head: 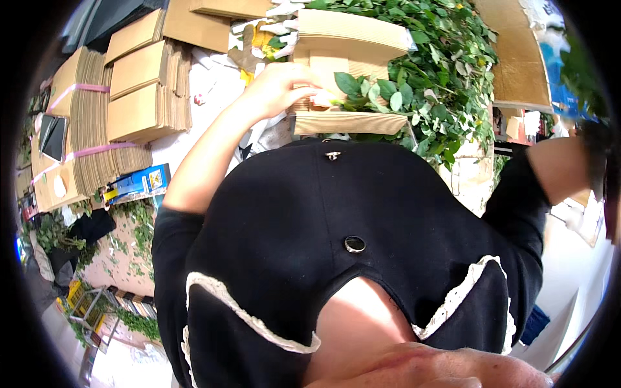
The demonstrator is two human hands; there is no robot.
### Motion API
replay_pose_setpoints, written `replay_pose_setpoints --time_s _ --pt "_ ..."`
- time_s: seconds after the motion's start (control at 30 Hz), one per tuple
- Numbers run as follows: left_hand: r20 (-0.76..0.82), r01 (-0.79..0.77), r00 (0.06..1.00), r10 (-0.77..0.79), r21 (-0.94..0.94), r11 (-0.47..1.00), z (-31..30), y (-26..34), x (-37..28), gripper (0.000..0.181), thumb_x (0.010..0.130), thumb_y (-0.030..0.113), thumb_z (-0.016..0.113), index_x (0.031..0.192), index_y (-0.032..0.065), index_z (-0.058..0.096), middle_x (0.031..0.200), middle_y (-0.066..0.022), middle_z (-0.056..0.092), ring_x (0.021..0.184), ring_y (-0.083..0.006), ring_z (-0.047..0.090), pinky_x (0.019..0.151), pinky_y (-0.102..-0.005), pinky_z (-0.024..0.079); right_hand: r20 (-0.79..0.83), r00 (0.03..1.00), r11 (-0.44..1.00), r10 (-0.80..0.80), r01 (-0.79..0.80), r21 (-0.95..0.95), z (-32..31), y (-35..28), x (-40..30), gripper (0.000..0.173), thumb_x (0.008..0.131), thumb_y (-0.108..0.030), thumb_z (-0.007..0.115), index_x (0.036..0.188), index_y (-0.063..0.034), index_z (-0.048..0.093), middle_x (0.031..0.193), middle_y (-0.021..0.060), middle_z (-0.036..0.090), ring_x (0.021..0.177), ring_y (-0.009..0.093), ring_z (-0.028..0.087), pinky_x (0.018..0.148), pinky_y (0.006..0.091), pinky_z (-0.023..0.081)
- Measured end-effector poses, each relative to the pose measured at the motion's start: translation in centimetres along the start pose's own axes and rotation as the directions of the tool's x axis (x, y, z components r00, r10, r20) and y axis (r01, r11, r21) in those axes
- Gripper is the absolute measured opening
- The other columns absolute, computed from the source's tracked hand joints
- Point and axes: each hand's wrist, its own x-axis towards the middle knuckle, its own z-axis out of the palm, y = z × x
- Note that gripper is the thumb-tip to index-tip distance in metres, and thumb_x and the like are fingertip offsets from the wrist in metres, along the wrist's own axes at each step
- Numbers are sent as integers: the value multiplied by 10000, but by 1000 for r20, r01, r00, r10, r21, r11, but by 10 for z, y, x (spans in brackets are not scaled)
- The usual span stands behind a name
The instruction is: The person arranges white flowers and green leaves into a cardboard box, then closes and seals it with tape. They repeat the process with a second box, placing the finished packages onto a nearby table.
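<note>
My left hand [286, 87] reaches forward over a sheet of corrugated cardboard [339, 41]. Its fingertips close on the pale pink head of a cut flower [322, 99], most of which they hide. From there the flower's stem and green leaves [373, 92] point right, across the cardboard, whose near edge bends upward. Off to the far right, my right forearm [558, 167] stretches to the picture's rim. A dark, blurred shape covers the hand there, so its fingers do not show. Blurred green leaves [580, 72] appear just beyond it.
A thick heap of leafy stems [446, 82] lies right of the cardboard. Stacks of folded cardboard [133, 114] stand at left, some bound with pink straps [99, 88]. A phone [53, 137] rests on one stack, near a blue tape dispenser [140, 182]. Loose leaves litter the floor [114, 257].
</note>
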Motion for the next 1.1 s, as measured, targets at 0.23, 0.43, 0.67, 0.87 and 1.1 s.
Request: replay_pose_setpoints --time_s 0.23,0.43,0.67,0.87,1.1 --pt "134 -15 990 36 -151 988 40 -24 17 249 849 235 773 1082 149 787 1005 -74 740 999 -268 664 870 -397 540 345 924 975 165 -205 82 75 -137 -44 769 745 -110 781 1459 -124 497 1406 171 562 1265 344 589 1033 426 513" --pt "142 -49 988 55 -46 998 44 -33 10 263 847 261 780 1051 97 763 996 -72 737 996 -279 665 925 -421 518 194 981 912 14 -92 399 76 -131 -68 328 875 -224 698 1191 -139 675 1016 108 739 970 307 715 823 434 582" --pt "186 -44 982 7 197 979 28 -2 11 302 810 266 804 1096 172 775 1020 -23 610 967 -262 559 844 -381 472 647 742 961 -175 -14 276 202 -129 -99 161 865 -226 617 955 -110 683 818 144 702 750 336 705 662 473 568" --pt "43 -222 975 217 175 959 31 -10 8 306 786 213 824 1087 188 776 1239 -98 626 1164 -295 546 941 -383 495 720 650 956 -242 35 290 177 -130 -88 160 853 -217 623 953 -121 702 833 148 705 816 347 712 710 475 569" --pt "40 68 997 -61 -192 979 43 -18 7 416 809 167 805 1206 94 701 1313 -49 668 1189 -263 600 1025 -396 488 680 722 964 -126 -72 254 200 -148 -67 213 887 -233 594 996 -112 732 938 164 725 867 343 723 761 478 568"
